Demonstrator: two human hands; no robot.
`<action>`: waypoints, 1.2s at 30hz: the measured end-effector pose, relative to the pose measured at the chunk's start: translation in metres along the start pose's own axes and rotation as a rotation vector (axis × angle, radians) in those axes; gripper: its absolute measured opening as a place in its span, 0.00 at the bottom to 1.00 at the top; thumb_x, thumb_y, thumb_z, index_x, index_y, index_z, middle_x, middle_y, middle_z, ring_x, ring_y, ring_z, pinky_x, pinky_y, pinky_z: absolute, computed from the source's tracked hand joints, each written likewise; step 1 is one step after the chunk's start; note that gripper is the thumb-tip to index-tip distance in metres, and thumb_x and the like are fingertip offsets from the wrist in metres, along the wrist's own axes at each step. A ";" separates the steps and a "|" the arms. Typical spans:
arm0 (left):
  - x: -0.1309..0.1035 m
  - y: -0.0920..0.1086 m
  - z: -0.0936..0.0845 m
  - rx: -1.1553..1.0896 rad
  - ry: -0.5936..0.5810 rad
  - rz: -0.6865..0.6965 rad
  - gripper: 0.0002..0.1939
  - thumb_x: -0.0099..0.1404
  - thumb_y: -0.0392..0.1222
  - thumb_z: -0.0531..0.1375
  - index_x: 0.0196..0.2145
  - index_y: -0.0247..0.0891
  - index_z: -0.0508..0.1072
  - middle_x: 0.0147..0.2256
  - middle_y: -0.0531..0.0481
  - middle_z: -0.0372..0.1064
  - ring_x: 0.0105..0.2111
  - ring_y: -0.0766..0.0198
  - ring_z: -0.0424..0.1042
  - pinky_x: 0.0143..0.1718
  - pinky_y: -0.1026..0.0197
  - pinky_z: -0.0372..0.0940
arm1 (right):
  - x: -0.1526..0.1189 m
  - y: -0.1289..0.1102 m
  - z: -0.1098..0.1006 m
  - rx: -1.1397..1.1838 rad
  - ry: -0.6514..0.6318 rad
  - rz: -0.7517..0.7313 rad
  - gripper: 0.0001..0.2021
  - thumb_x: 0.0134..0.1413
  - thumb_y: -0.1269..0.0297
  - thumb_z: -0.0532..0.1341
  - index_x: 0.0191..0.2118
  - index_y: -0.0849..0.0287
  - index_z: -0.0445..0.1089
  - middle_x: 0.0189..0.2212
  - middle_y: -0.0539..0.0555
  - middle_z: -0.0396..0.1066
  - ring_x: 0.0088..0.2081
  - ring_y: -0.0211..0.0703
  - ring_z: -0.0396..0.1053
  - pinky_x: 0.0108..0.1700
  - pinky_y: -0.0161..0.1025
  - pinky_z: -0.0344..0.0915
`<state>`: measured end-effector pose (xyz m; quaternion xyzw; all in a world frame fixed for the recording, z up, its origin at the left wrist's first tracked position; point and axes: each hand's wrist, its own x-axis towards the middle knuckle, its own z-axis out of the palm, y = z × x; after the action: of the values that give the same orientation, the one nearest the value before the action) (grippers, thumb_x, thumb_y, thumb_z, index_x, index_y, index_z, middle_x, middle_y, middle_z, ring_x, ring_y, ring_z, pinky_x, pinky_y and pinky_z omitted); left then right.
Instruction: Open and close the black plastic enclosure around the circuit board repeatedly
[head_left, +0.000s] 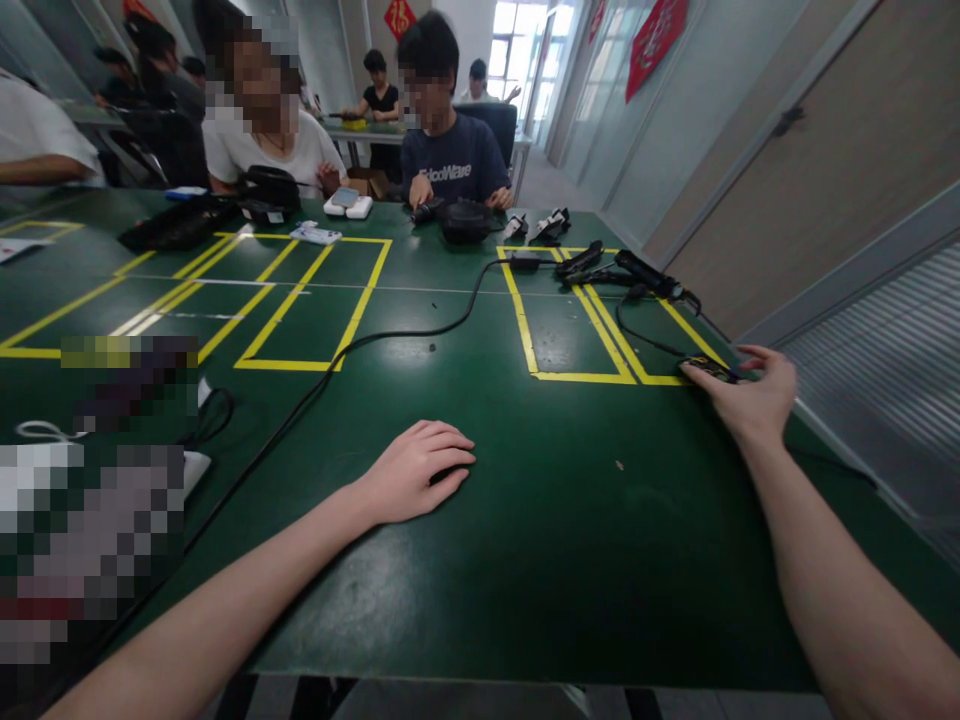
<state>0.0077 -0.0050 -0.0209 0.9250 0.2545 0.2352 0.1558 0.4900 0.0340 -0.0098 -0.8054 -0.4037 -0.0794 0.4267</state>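
Note:
My left hand (pixel 417 472) rests palm down on the green table (pixel 570 560), its fingers stretched out and a little curved, with nothing seen in it. Far out to the right, my right hand (pixel 756 395) grips a small flat black device (pixel 706 367) with yellow markings between thumb and fingers. The device is at the corner of a yellow-taped rectangle, and its far end is partly covered by my fingers. A thin black cable (pixel 649 340) runs from near it toward a black folding-arm tool (pixel 645 272) lying behind.
A long black cable (pixel 405 334) with an inline box (pixel 525 261) crosses the table. Two people (pixel 459 165) sit opposite, with a black pouch (pixel 465 222) and black-and-white parts (pixel 550 226) nearby. A black bag (pixel 176 222) lies back left. A wall borders the right side.

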 end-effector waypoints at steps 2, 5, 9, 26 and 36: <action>0.000 0.000 0.000 0.003 0.002 -0.001 0.12 0.77 0.41 0.57 0.49 0.40 0.80 0.51 0.44 0.79 0.53 0.54 0.76 0.57 0.50 0.69 | 0.002 0.005 -0.001 -0.026 0.002 0.023 0.30 0.38 0.56 0.75 0.50 0.59 0.71 0.38 0.53 0.66 0.45 0.57 0.67 0.50 0.51 0.66; 0.000 0.000 0.001 0.005 0.008 0.002 0.12 0.77 0.41 0.57 0.49 0.39 0.80 0.51 0.44 0.79 0.53 0.55 0.76 0.57 0.50 0.69 | 0.004 0.012 -0.001 -0.148 -0.081 0.054 0.26 0.44 0.53 0.72 0.48 0.60 0.74 0.38 0.57 0.70 0.46 0.59 0.69 0.51 0.53 0.67; 0.000 0.000 0.001 0.011 0.010 0.015 0.12 0.77 0.41 0.57 0.48 0.37 0.80 0.50 0.43 0.79 0.52 0.55 0.76 0.56 0.50 0.69 | -0.002 0.012 0.002 -0.236 -0.224 0.043 0.16 0.49 0.50 0.66 0.37 0.59 0.77 0.35 0.61 0.75 0.41 0.60 0.71 0.45 0.52 0.68; 0.001 0.005 -0.002 0.029 0.087 0.012 0.25 0.72 0.49 0.63 0.63 0.40 0.71 0.62 0.38 0.71 0.59 0.48 0.72 0.61 0.43 0.68 | -0.162 -0.124 0.011 0.516 -0.879 -1.066 0.10 0.67 0.58 0.64 0.48 0.56 0.76 0.45 0.58 0.79 0.43 0.45 0.79 0.43 0.39 0.75; 0.003 0.008 -0.002 -0.006 0.045 -0.015 0.22 0.69 0.46 0.66 0.58 0.40 0.72 0.57 0.39 0.72 0.57 0.49 0.71 0.59 0.46 0.67 | -0.166 -0.124 0.009 0.578 -0.829 -1.097 0.09 0.66 0.60 0.66 0.47 0.57 0.75 0.38 0.55 0.80 0.37 0.43 0.79 0.38 0.36 0.74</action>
<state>0.0119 -0.0095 -0.0145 0.9171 0.2642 0.2557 0.1543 0.2891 -0.0173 -0.0160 -0.3077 -0.8803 0.1386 0.3333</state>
